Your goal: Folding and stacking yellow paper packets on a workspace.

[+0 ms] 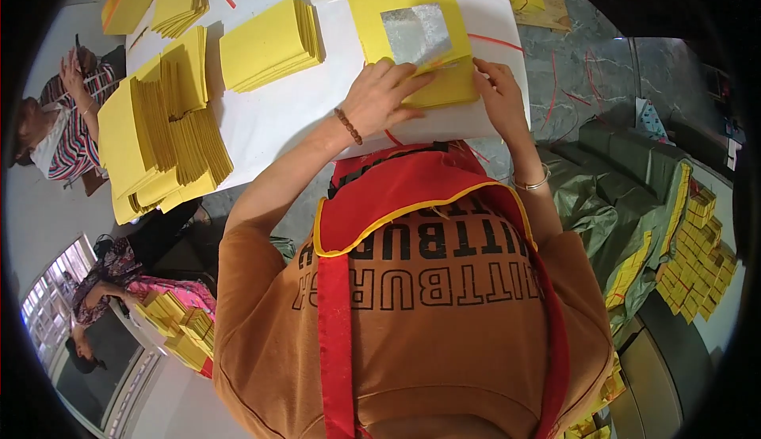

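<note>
- The left hand (380, 94) lies flat, fingers spread, on the near edge of a yellow paper stack (412, 31), pressing it down rather than gripping it.
- The right hand (498, 90) pinches the stack's near right corner between narrowed fingers.
- The top sheet carries a silver foil square (416, 33) at its middle.
- The stack sits on the white worktop (277, 114), at its near right part, just in front of the person.
- A second, fanned bundle of yellow sheets (269, 43) lies to the left, apart from the hands.
- Larger fanned piles (162, 130) lie further left, near the worktop's edge.
- More yellow bundles (697, 257) rest on a green sack (618, 193), well right.
- Another person (55, 122) sits at the far left.
</note>
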Available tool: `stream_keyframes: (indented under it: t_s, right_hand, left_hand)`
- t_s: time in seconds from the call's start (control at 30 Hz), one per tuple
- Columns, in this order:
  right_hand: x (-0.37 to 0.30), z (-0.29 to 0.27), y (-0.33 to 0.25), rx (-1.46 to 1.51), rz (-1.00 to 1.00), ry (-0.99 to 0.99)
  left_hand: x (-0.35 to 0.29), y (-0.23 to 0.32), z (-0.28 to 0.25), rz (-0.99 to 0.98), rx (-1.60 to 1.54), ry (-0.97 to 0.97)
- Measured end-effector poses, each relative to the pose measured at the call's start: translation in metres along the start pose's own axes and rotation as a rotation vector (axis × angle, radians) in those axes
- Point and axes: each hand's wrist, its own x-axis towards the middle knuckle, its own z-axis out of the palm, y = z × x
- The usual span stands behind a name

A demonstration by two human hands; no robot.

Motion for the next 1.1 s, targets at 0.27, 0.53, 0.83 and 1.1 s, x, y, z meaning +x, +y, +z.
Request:
stream_keyframes:
  t_s: [0.27, 0.53, 0.83, 1.1]
  right_hand:
    - [0.001, 0.000, -0.010, 0.059, 0.019, -0.014]
    - [0.014, -0.004, -0.017, 0.713, 0.331, -0.176]
    - [0.039, 0.003, -0.014, 0.366, -0.122, -0.025]
    - [0.059, 0.011, -0.006, 0.213, -0.340, -0.201]
  left_hand:
    - [-0.002, -0.008, 0.001, 0.033, 0.055, -0.096]
    - [-0.001, -0.005, 0.002, 0.035, 0.027, 0.012]
    - [0.003, -0.013, 0.001, -0.493, -0.656, 0.089]
    - [0.003, -0.017, -0.012, -0.482, -0.823, 0.078]
